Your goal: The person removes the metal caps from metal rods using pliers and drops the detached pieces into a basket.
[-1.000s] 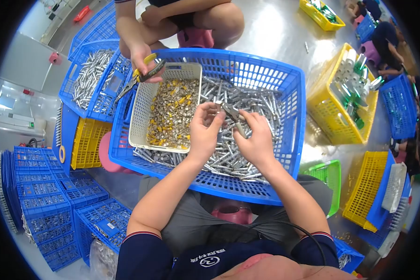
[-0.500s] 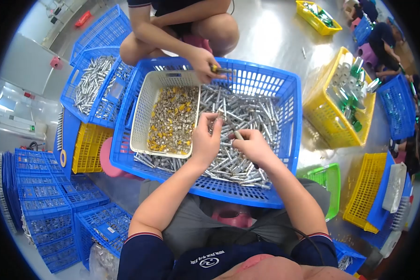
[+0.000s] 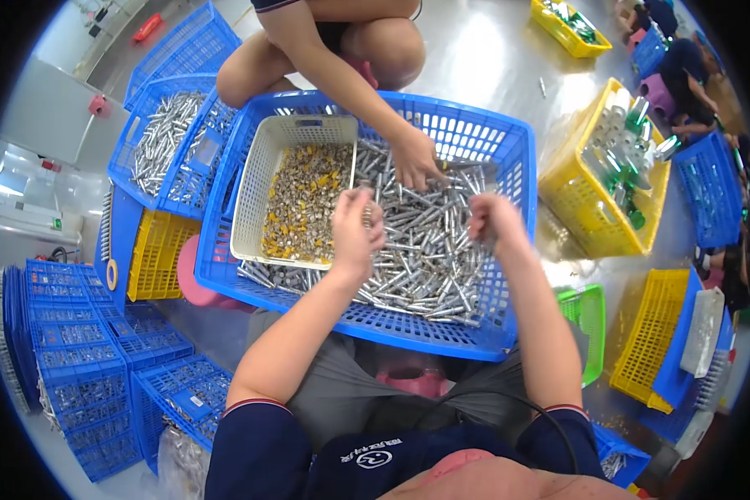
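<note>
My left hand (image 3: pixel 357 229) is closed over the right rim of the white basket (image 3: pixel 248 204), with a small shiny bit by its fingers that I cannot make out. My right hand (image 3: pixel 498 222), smeared by motion, hovers above the right side of the large blue basket (image 3: pixel 392 332); what it holds, if anything, does not show. Slim silver metal tubes (image 3: pixel 425 279) lie heaped in the blue basket. Small metal pieces mixed with yellow bits (image 3: pixel 304 204) fill the white basket standing inside it. Between my hands, a co-worker's hand (image 3: pixel 417 157) reaches down to the tubes.
Blue crates (image 3: pixel 171 142) of silver parts stand at the left, above a yellow crate (image 3: pixel 157 254). At the right is a yellow basket (image 3: pixel 596 204) of white and green tubes. A green basket (image 3: pixel 590 333) sits near my right knee, and the co-worker sits opposite.
My hands have separated from the piece they were working on; the right has moved right and up, the left slightly left. The co-worker's hand, earlier holding pliers at the rim, now reaches into the tubes.
</note>
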Action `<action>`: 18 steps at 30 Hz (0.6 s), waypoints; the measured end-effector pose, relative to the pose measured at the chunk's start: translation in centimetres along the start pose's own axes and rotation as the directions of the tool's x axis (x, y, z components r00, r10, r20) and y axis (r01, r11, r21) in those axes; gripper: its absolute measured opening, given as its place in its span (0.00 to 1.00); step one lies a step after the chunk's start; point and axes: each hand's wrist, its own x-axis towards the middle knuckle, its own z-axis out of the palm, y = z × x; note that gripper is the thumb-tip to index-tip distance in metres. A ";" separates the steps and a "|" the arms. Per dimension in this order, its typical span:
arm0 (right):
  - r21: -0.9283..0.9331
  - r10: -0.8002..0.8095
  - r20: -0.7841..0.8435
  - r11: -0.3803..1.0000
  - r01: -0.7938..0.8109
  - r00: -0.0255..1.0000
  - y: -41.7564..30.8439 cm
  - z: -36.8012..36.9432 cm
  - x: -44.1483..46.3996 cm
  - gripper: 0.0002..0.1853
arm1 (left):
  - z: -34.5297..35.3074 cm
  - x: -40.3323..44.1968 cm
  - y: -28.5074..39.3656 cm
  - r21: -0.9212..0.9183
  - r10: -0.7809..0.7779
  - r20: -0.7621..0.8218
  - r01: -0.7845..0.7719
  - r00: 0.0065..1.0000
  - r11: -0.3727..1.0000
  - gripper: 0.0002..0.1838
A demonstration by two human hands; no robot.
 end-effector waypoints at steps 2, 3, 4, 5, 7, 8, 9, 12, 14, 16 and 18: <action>0.205 -0.113 -0.050 0.971 0.121 0.992 -1.7 -2.0 0.4 0.06 | -0.7 0.2 1.2 -0.064 0.022 -0.007 -0.023 1.000 0.998 0.06; 0.213 -0.187 -0.062 0.957 0.196 0.980 -2.5 -1.9 -0.1 0.07 | -0.7 0.1 1.5 -0.067 0.030 -0.010 -0.030 1.000 0.997 0.06; 0.143 -0.261 -0.085 0.952 0.271 0.962 -2.1 -1.6 -0.2 0.08 | -0.7 -0.1 1.6 -0.067 0.029 0.014 -0.028 0.999 0.997 0.07; -0.043 -0.263 -0.053 0.964 0.261 0.963 -1.6 -1.2 -0.3 0.10 | -0.3 0.0 1.3 -0.070 0.015 0.058 -0.011 0.998 0.997 0.08; -0.175 -0.302 -0.018 0.940 0.294 0.953 0.1 0.2 -1.3 0.11 | -0.5 0.8 0.2 0.041 0.058 0.135 -0.064 0.989 0.997 0.10; -0.195 -0.336 0.085 0.918 0.346 0.938 1.4 0.7 -0.9 0.10 | 0.6 0.7 -0.2 0.103 0.066 0.117 -0.078 0.991 0.992 0.11; -0.321 -0.369 0.123 0.864 0.389 0.921 1.8 1.8 -1.4 0.11 | 0.8 0.4 0.2 0.183 0.097 0.068 -0.108 0.993 0.977 0.11; -0.503 -0.383 0.286 0.720 0.478 0.878 3.1 2.8 -1.7 0.14 | -0.3 0.8 -0.4 0.156 0.061 0.187 -0.091 0.980 0.984 0.11; -0.567 -0.394 0.348 0.634 0.526 0.851 3.1 3.8 -2.6 0.17 | -0.5 0.5 -0.4 0.090 0.006 0.216 -0.026 0.976 0.996 0.12; -0.594 -0.447 0.392 0.544 0.593 0.804 3.4 4.1 -2.7 0.18 | -0.4 0.5 -0.4 -0.010 -0.065 0.235 0.069 0.970 0.998 0.13; -0.642 -0.479 0.438 0.426 0.638 0.761 3.4 4.2 -3.0 0.19 | -0.6 0.5 -0.5 -0.048 -0.111 0.269 0.128 0.957 0.991 0.13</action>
